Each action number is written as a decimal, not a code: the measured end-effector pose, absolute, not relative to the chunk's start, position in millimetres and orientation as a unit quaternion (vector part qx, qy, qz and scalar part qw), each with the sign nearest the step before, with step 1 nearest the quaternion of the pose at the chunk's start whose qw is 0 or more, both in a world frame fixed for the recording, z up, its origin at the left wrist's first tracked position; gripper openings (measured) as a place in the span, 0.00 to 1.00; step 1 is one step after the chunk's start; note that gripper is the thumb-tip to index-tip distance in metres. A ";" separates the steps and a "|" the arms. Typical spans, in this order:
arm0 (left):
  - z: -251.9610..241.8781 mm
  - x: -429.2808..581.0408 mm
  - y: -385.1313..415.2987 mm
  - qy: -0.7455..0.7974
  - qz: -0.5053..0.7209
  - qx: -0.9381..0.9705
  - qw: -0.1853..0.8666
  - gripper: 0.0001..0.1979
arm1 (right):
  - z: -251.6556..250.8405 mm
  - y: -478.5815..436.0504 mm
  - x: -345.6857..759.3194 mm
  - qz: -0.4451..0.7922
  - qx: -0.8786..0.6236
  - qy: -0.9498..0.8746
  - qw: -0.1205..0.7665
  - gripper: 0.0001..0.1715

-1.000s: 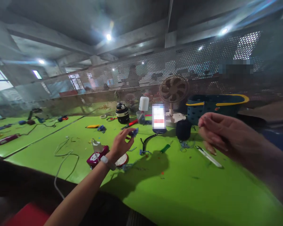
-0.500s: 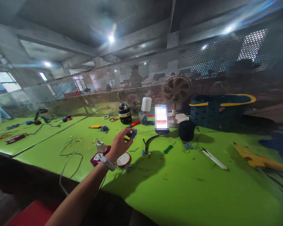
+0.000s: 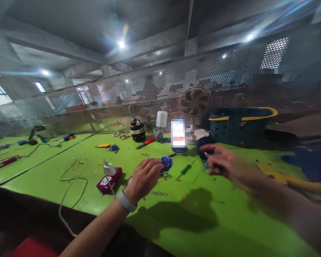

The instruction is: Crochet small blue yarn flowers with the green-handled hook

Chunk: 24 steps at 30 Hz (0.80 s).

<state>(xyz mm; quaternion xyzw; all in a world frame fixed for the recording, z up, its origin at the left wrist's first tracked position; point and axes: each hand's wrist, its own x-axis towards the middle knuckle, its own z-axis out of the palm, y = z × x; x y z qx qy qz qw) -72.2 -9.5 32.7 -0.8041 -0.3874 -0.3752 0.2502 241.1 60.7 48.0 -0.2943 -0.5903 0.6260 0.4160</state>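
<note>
My left hand (image 3: 145, 177) is raised over the green table (image 3: 176, 221), fingers closed on a small blue yarn piece (image 3: 166, 162). My right hand (image 3: 224, 165) reaches in from the right toward that piece; it is blurred by motion, with the fingers partly curled and nothing visible in them. A dark blue ball of yarn (image 3: 205, 144) sits just behind the right hand. A green-handled hook (image 3: 186, 169) lies on the table between the two hands.
A phone (image 3: 178, 136) stands propped near a small fan (image 3: 194, 107), a white bottle (image 3: 161, 119) and a black jar (image 3: 137, 130). A blue basket (image 3: 240, 125) with yellow rim sits at the back right. A magenta device (image 3: 109, 179) with a white cable lies left. A perforated metal screen runs behind.
My right hand, out of view half a second ago, has come back in from the right toward the left hand. My left hand has drawn closer and lower with the blue piece.
</note>
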 end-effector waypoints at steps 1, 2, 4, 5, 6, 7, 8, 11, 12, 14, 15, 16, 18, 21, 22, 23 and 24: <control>31.2 -66.5 -12.8 -0.359 -0.364 -0.816 0.268 0.09 | 37.9 58.0 231.8 0.638 -0.317 -0.578 0.398 0.12; 29.7 -61.5 -15.7 -0.333 -0.351 -0.829 0.281 0.09 | 29.0 54.1 221.3 0.654 -0.336 -0.563 0.378 0.11; 26.6 -53.3 -19.8 -0.292 -0.325 -0.851 0.292 0.11 | 17.8 43.9 200.3 0.683 -0.352 -0.539 0.344 0.09; 24.9 -50.0 -20.8 -0.278 -0.315 -0.860 0.292 0.12 | 16.2 38.3 191.3 0.692 -0.345 -0.537 0.336 0.11; 22.9 -47.0 -21.0 -0.267 -0.308 -0.867 0.285 0.13 | 16.9 33.0 184.2 0.690 -0.344 -0.547 0.325 0.14; 20.7 -44.1 -20.6 -0.262 -0.309 -0.873 0.270 0.13 | 19.4 28.4 179.1 0.674 -0.344 -0.571 0.317 0.17; 18.5 -41.3 -19.6 -0.267 -0.323 -0.875 0.244 0.14 | 22.7 24.7 176.0 0.654 -0.344 -0.596 0.315 0.17; 14.7 -34.1 -14.7 -0.362 -0.441 -0.819 0.065 0.17 | 31.2 20.4 175.7 0.604 -0.351 -0.644 0.313 0.20; 15.5 -32.4 -12.8 -0.406 -0.483 -0.776 -0.031 0.18 | 32.1 21.0 177.2 0.596 -0.356 -0.647 0.315 0.20; 20.3 -29.9 -9.3 -0.452 -0.506 -0.690 -0.251 0.16 | 30.6 24.2 180.2 0.588 -0.368 -0.649 0.313 0.20; 23.6 -28.7 -7.5 -0.457 -0.476 -0.660 -0.359 0.15 | 28.6 26.1 181.1 0.585 -0.374 -0.650 0.310 0.21; 26.4 -27.3 -5.7 -0.462 -0.437 -0.636 -0.438 0.17 | 26.1 28.0 181.6 0.581 -0.376 -0.653 0.307 0.21; 28.9 -23.3 -1.6 -0.468 -0.389 -0.615 -0.501 0.18 | 21.1 31.0 181.4 0.571 -0.372 -0.665 0.305 0.20; 21.5 -14.8 5.0 -0.447 -0.403 -0.625 -0.497 0.17 | 17.1 33.5 181.2 0.551 -0.378 -0.670 0.323 0.18; 17.4 -12.2 7.0 -0.436 -0.420 -0.625 -0.493 0.17 | 16.9 34.2 182.0 0.547 -0.386 -0.667 0.327 0.17; 13.6 -10.0 8.4 -0.429 -0.436 -0.618 -0.494 0.18 | 17.2 35.1 183.2 0.547 -0.394 -0.661 0.329 0.17; 10.7 -8.4 9.3 -0.424 -0.449 -0.607 -0.500 0.18 | 17.5 36.1 184.8 0.551 -0.400 -0.655 0.328 0.17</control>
